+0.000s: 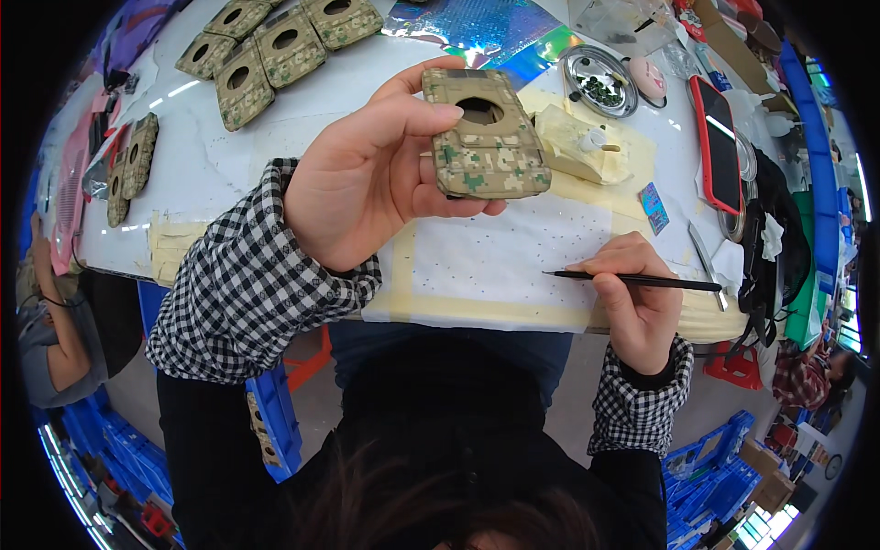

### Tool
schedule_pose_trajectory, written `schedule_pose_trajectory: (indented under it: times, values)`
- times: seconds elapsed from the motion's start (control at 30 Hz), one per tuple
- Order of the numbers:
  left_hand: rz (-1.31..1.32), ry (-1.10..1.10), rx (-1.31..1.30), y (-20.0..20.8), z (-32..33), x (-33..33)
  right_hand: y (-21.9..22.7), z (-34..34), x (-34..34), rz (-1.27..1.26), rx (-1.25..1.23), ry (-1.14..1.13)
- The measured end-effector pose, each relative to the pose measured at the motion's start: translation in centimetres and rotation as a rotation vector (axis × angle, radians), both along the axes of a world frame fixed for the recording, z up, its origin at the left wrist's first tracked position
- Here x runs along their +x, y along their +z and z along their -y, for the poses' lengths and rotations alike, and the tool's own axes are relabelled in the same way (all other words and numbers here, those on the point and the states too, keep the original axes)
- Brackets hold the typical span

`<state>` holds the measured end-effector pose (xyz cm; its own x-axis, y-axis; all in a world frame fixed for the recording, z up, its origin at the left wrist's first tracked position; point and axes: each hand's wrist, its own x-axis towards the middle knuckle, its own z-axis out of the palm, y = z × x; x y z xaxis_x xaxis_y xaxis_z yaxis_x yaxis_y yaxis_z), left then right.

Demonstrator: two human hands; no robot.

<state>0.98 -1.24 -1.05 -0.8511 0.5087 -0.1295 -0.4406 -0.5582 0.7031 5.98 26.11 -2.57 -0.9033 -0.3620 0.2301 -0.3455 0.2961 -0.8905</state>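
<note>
My left hand (367,165) grips a camouflage-patterned case (490,163) with an oval hole near its top. The thumb lies at the hole's edge and the fingers wrap behind the case. Lower right, my right hand (642,298) pinches a slim black fine-tipped paintbrush (674,280), its tip pointing left over a white sheet (477,266). Brush and case are apart. Small dark specks dot the sheet, which is edged with yellowish tape. Beyond the case sits a yellowish taped block (582,151) with a small white cap-like piece on it.
More camouflage cases (291,41) lie at the back left, with others (137,156) at the left edge. A round metal dish (600,82) holds dark green bits. A red-cased phone (720,147), a metal tool (708,264) and shiny holographic sheets (477,27) surround the work area.
</note>
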Motion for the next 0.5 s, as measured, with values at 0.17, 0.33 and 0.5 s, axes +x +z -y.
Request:
schedule_pose_trajectory:
  times: [0.17, 0.33, 0.5]
  values:
    - [0.007, 0.002, 0.000, 0.09, -0.02, 0.00, 0.05, 0.00, -0.01, -0.018, 0.006, -0.014]
    - [0.006, 0.012, -0.006, 0.08, -0.09, 0.03, -0.05, -0.07, 0.05, -0.006, 0.011, -0.009]
    - [0.006, -0.005, 0.011, 0.04, 0.04, -0.01, -0.12, -0.05, 0.05, -0.011, 0.008, -0.006]
